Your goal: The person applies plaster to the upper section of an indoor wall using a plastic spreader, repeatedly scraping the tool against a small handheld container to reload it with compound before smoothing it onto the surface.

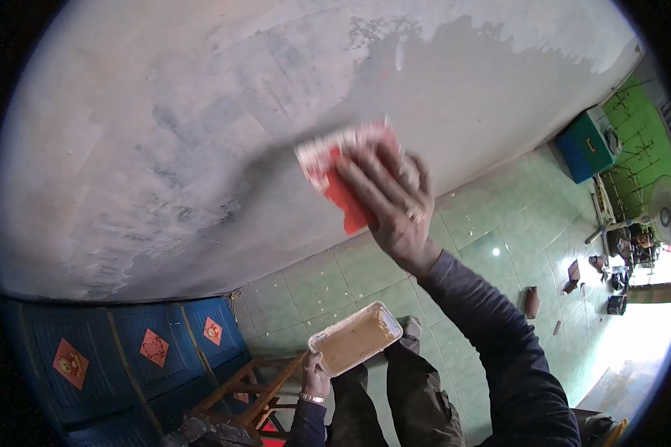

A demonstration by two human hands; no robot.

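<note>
Grey-white wall [276, 74], patchy and streaked, spreads above and left of the fingers of the right hand [397, 203], with a pale green tiled floor [335, 287] below them. Those fingers, extended and slightly parted, lie over a red scraper [352, 207] and have hold of it; it juts up and left past their tips, its whitish edge blurred, and whether it touches the wall I cannot tell. Well below, the left hand [317, 381] has its fingers closed on the left end of a white tray [365, 358]; beige paste [356, 339] coats the inside, just right of those fingers. Beside them, lower left, stands a wooden frame [280, 392]; farther left are blue panels [130, 313] bearing red diamonds [154, 348].
</note>
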